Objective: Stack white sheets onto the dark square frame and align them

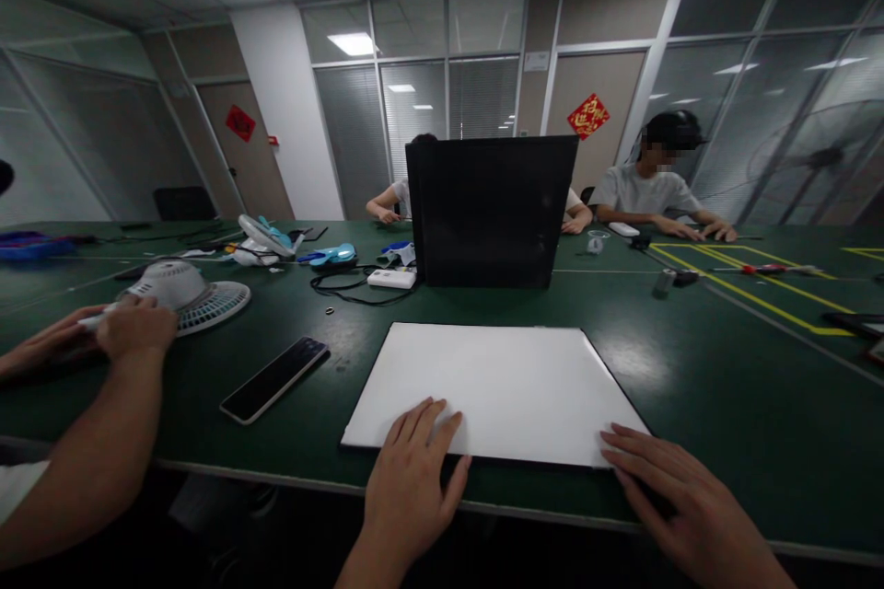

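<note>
Flat on the green table in front of me lies a white rectangular panel (497, 386) with a thin black edge. My left hand (418, 469) rests its fingertips on the panel's near edge, left of the middle, fingers outstretched and thumb apart. At the near right corner, my right hand (680, 488) touches the panel with its fingers extended. Neither hand grips anything. To the left of the panel a dark-screened smartphone (276, 379) lies at a slant.
A tall black panel (490, 212) stands behind the white one. At left, a co-worker's hands (138, 327) work on a grey fan part (211, 306). A white power strip (391, 278) with cable lies beyond. Yellow tape (780, 299) marks the right side, where another person sits.
</note>
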Action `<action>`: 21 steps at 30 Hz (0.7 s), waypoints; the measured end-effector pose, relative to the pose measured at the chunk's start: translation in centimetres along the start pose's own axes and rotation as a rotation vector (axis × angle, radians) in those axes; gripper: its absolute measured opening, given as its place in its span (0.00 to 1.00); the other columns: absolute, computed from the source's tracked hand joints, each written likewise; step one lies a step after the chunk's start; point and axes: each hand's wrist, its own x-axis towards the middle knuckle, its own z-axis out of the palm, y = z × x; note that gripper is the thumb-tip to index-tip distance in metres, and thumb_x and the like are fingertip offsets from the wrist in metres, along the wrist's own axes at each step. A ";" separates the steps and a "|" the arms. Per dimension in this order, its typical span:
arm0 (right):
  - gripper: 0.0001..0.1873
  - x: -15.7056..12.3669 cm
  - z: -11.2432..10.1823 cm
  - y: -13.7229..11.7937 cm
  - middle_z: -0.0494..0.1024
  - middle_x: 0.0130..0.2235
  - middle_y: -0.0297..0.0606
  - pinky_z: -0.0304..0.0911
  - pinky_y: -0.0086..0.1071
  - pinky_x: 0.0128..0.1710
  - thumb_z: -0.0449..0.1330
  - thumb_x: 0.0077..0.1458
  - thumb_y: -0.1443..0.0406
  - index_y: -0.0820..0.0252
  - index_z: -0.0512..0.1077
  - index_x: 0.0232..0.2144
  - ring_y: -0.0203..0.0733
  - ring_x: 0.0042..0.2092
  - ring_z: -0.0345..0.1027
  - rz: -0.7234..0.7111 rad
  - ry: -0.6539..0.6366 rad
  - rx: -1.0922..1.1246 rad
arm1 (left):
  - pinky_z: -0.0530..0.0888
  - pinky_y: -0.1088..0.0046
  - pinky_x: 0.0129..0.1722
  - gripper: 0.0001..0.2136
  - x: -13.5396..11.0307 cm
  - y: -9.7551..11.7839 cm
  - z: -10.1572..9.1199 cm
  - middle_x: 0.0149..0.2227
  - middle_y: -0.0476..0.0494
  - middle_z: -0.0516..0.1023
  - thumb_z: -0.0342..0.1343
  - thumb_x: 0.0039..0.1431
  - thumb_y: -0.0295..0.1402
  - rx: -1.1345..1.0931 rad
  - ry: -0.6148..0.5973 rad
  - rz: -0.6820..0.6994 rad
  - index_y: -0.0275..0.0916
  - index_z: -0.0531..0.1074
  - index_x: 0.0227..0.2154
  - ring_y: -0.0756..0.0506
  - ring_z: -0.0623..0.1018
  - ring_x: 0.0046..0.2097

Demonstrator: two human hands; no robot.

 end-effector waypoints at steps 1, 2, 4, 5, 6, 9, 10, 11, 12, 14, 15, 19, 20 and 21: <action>0.18 0.1 -0.1 0.0 0.74 0.63 0.33 0.81 0.50 0.53 0.53 0.75 0.59 0.48 0.74 0.62 0.48 0.62 0.71 -0.007 -0.001 -0.005 | 0.75 0.46 0.64 0.20 0.0 0.0 0.0 0.64 0.37 0.78 0.57 0.69 0.37 0.002 0.001 0.001 0.43 0.76 0.62 0.33 0.75 0.65; 0.18 0.2 -0.1 0.0 0.73 0.63 0.33 0.82 0.50 0.53 0.53 0.75 0.59 0.48 0.74 0.62 0.48 0.62 0.71 -0.016 0.001 -0.010 | 0.75 0.46 0.64 0.20 0.0 0.0 -0.1 0.64 0.37 0.78 0.57 0.69 0.37 0.003 0.004 0.002 0.43 0.76 0.62 0.33 0.75 0.65; 0.18 0.4 -0.2 0.0 0.73 0.64 0.34 0.82 0.50 0.52 0.53 0.76 0.59 0.48 0.75 0.61 0.48 0.62 0.71 -0.029 0.008 -0.017 | 0.75 0.46 0.64 0.20 -0.1 0.0 -0.1 0.64 0.37 0.78 0.57 0.70 0.38 0.004 0.008 0.005 0.43 0.76 0.62 0.33 0.75 0.66; 0.18 0.4 -0.2 0.0 0.73 0.64 0.34 0.82 0.50 0.52 0.53 0.76 0.58 0.49 0.75 0.61 0.48 0.62 0.71 -0.030 0.009 -0.021 | 0.75 0.46 0.64 0.20 -0.1 0.0 0.0 0.64 0.37 0.78 0.57 0.70 0.38 0.004 0.011 0.004 0.43 0.76 0.62 0.33 0.75 0.66; 0.18 0.4 -0.2 0.0 0.73 0.64 0.34 0.82 0.50 0.52 0.53 0.76 0.58 0.49 0.74 0.61 0.47 0.62 0.71 -0.030 0.010 -0.026 | 0.74 0.46 0.64 0.20 -0.1 -0.1 0.0 0.64 0.38 0.78 0.57 0.69 0.38 0.004 0.014 0.005 0.43 0.76 0.62 0.33 0.75 0.66; 0.18 0.4 -0.2 -0.2 0.73 0.64 0.34 0.82 0.50 0.51 0.52 0.76 0.59 0.49 0.74 0.61 0.47 0.62 0.71 -0.023 0.012 -0.034 | 0.74 0.47 0.64 0.20 -0.2 -0.2 0.3 0.64 0.38 0.78 0.58 0.69 0.38 0.004 0.026 0.011 0.44 0.76 0.62 0.34 0.75 0.66; 0.18 0.4 -0.2 -0.2 0.73 0.64 0.34 0.82 0.50 0.52 0.52 0.76 0.59 0.49 0.74 0.61 0.46 0.62 0.71 -0.023 0.010 -0.031 | 0.74 0.47 0.64 0.20 -0.2 -0.3 0.4 0.64 0.39 0.78 0.58 0.69 0.38 0.004 0.030 0.013 0.44 0.76 0.62 0.34 0.75 0.66; 0.18 0.4 -0.2 -0.2 0.73 0.64 0.33 0.81 0.49 0.52 0.53 0.76 0.59 0.49 0.74 0.61 0.45 0.62 0.70 -0.024 0.009 -0.026 | 0.74 0.47 0.64 0.20 -0.2 -0.3 0.5 0.64 0.39 0.78 0.58 0.69 0.38 0.005 0.033 0.016 0.44 0.75 0.62 0.34 0.75 0.66; 0.18 0.5 -0.2 -0.2 0.73 0.64 0.33 0.80 0.48 0.53 0.53 0.76 0.59 0.49 0.73 0.61 0.45 0.63 0.69 -0.024 0.010 -0.021 | 0.74 0.48 0.64 0.20 -0.2 -0.4 0.6 0.64 0.39 0.78 0.58 0.69 0.38 0.007 0.037 0.019 0.44 0.75 0.62 0.34 0.75 0.65; 0.18 0.6 -0.3 -0.2 0.72 0.65 0.32 0.78 0.48 0.54 0.53 0.75 0.59 0.49 0.72 0.62 0.45 0.64 0.68 -0.018 0.019 -0.023 | 0.74 0.48 0.64 0.20 -0.3 -0.4 0.7 0.65 0.39 0.77 0.58 0.69 0.38 0.019 0.056 0.030 0.44 0.75 0.62 0.34 0.75 0.66; 0.18 0.7 -0.3 -0.2 0.72 0.64 0.32 0.77 0.49 0.55 0.53 0.76 0.58 0.50 0.71 0.63 0.45 0.64 0.67 -0.010 0.031 -0.031 | 0.73 0.48 0.65 0.21 -0.3 -0.4 0.8 0.66 0.38 0.76 0.58 0.69 0.38 0.030 0.074 0.039 0.44 0.75 0.63 0.34 0.74 0.67; 0.20 0.0 -0.7 0.0 0.76 0.61 0.33 0.73 0.54 0.54 0.50 0.76 0.54 0.50 0.71 0.62 0.51 0.62 0.69 0.151 0.109 -0.120 | 0.69 0.49 0.68 0.24 -0.6 -0.7 0.4 0.73 0.34 0.65 0.56 0.70 0.36 0.085 0.184 -0.002 0.43 0.70 0.67 0.33 0.64 0.74; 0.22 -0.4 -0.8 0.1 0.76 0.60 0.35 0.72 0.57 0.54 0.49 0.76 0.52 0.51 0.70 0.62 0.54 0.62 0.69 0.226 0.116 -0.144 | 0.69 0.48 0.68 0.25 -0.8 -1.0 0.2 0.74 0.34 0.63 0.55 0.71 0.37 0.102 0.212 -0.057 0.43 0.70 0.68 0.32 0.62 0.75; 0.25 -1.0 -0.8 0.1 0.77 0.60 0.39 0.71 0.60 0.54 0.49 0.75 0.49 0.53 0.70 0.63 0.58 0.62 0.69 0.307 0.113 -0.164 | 0.68 0.47 0.68 0.24 -1.0 -1.3 0.1 0.74 0.32 0.61 0.53 0.72 0.38 0.126 0.239 -0.140 0.42 0.69 0.68 0.32 0.61 0.75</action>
